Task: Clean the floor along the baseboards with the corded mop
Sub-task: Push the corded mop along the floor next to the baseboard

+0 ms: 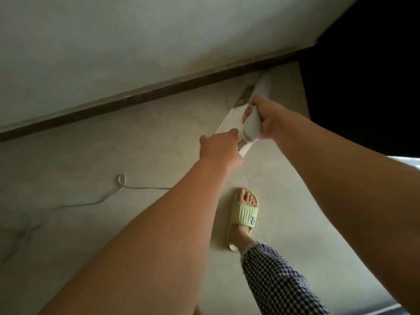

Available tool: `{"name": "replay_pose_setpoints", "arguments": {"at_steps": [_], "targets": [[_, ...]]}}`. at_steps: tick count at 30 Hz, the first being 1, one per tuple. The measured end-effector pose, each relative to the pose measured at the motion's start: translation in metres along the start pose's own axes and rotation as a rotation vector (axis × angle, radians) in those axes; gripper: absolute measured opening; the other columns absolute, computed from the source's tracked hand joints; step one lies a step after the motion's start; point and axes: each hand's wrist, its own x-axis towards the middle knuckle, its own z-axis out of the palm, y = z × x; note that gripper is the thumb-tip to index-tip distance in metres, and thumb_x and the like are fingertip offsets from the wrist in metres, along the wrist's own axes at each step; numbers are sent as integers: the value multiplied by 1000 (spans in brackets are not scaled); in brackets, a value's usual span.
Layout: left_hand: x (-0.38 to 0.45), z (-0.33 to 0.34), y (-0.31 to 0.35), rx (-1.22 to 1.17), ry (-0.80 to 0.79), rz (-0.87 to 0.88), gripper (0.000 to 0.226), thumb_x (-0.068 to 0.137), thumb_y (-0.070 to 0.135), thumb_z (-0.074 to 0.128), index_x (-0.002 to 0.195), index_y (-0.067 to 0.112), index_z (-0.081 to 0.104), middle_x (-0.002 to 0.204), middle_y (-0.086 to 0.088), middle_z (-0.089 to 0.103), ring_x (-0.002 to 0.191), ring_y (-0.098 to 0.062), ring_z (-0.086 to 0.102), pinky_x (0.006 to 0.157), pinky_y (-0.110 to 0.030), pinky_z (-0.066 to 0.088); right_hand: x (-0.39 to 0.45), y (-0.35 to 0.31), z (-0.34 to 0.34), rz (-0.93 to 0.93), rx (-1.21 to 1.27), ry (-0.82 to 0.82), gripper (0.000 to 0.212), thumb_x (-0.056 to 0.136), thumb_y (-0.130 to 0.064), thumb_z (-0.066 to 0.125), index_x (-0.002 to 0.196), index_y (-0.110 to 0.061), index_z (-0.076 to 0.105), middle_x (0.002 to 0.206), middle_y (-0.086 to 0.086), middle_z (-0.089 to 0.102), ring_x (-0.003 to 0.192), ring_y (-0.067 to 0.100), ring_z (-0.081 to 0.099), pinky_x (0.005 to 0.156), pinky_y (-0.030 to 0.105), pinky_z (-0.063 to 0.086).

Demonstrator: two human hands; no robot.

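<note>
Gripping the corded mop [251, 123] by its pale handle, both hands were clenched round it: the right hand [270, 119] wrapped the rounded upper grip, and the left hand [221, 147] held the shaft just below, the two nearly touching. The mop slanted away from the person toward the dark baseboard [141, 94], its far end lying near the corner where the wall met a black, unlit area on the right. Judging by the hard plastic shell, it probably handled as a stiff, moderately heavy tool, steered best with one hand high on the grip and the other lower on the shaft for leverage, as it was held. The smooth casing looked likely to slip in a damp palm. The cord [109, 196] trailed loose and soft across the tiled floor [113, 144] to the left, with a small loop in it, and could have snagged underfoot. A foot in a pale green slipper [244, 214] stood below the hands, beside a checked trouser leg [272, 280]. The mop head itself was hard to make out, blurred and partly hidden behind the right hand; where the cord joined the mop could not be seen, and its far end ran out of view.
</note>
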Motion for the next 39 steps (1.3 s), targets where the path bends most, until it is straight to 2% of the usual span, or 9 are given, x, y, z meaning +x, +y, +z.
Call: {"name": "replay_pose_setpoints", "arguments": {"at_steps": [3, 8, 12, 16, 19, 23, 29, 36, 39], "targets": [[-46, 4, -41, -30, -13, -133, 24, 83, 25, 56, 104, 25, 44, 73, 6, 51, 73, -21, 52, 84, -37, 36, -9, 45, 47, 76, -89, -50, 20, 87, -26, 65, 96, -9, 57, 57, 1, 58, 49, 11, 56, 54, 23, 51], [-104, 11, -85, -7, 63, -245, 18, 85, 30, 53, 100, 24, 45, 68, 7, 54, 59, -15, 47, 81, -35, 34, -32, 93, 99, 177, -155, -154, 16, 88, -24, 62, 83, -10, 55, 54, 0, 55, 48, 12, 53, 59, 24, 51], [-117, 20, -79, 28, 53, -166, 19, 81, 29, 53, 97, 24, 43, 63, 6, 52, 56, -15, 46, 79, -36, 34, -44, 102, 87, 145, -163, -183, 21, 89, -17, 57, 70, -12, 50, 50, -1, 51, 42, 10, 48, 48, 19, 46], [-122, 25, -61, 52, -55, -73, 25, 79, 26, 57, 99, 25, 43, 66, 7, 51, 58, -16, 46, 77, -36, 31, -50, 115, 48, 135, -15, -95, 28, 90, -16, 54, 63, -14, 45, 44, -2, 48, 34, 10, 44, 42, 14, 42], [-122, 31, -44, 67, -118, 2, 28, 80, 21, 55, 106, 24, 47, 71, 8, 52, 68, -21, 51, 83, -38, 34, -51, 124, 17, 97, 99, -1, 27, 91, -16, 55, 65, -14, 46, 44, -2, 47, 34, 10, 44, 42, 12, 42], [-132, 45, -45, 25, -157, -2, 26, 86, 21, 55, 110, 21, 45, 83, 4, 52, 86, -25, 58, 87, -39, 34, -50, 144, 9, 79, 104, 46, 24, 92, -16, 54, 69, -13, 46, 42, -2, 47, 33, 10, 44, 41, 13, 42], [-172, 62, -84, 55, -136, 24, 23, 84, 24, 56, 105, 23, 46, 71, 7, 51, 69, -20, 52, 83, -38, 38, -67, 189, 42, 124, 18, -12, 22, 90, -15, 53, 69, -13, 47, 47, -1, 47, 37, 10, 44, 42, 15, 43], [-135, 60, -51, 71, -101, 58, 22, 84, 17, 54, 97, 21, 37, 70, 7, 47, 67, -19, 47, 95, -43, 39, -50, 153, 12, 49, 50, 18, 24, 91, -15, 53, 69, -13, 46, 43, -2, 47, 33, 10, 44, 40, 14, 42], [-106, 52, -25, 25, -95, 45, 23, 87, 23, 56, 98, 21, 36, 77, 4, 50, 74, -21, 48, 89, -40, 37, -44, 118, -5, 37, 36, 65, 28, 92, -18, 54, 66, -14, 46, 45, -3, 47, 34, 9, 44, 40, 13, 42]]}}
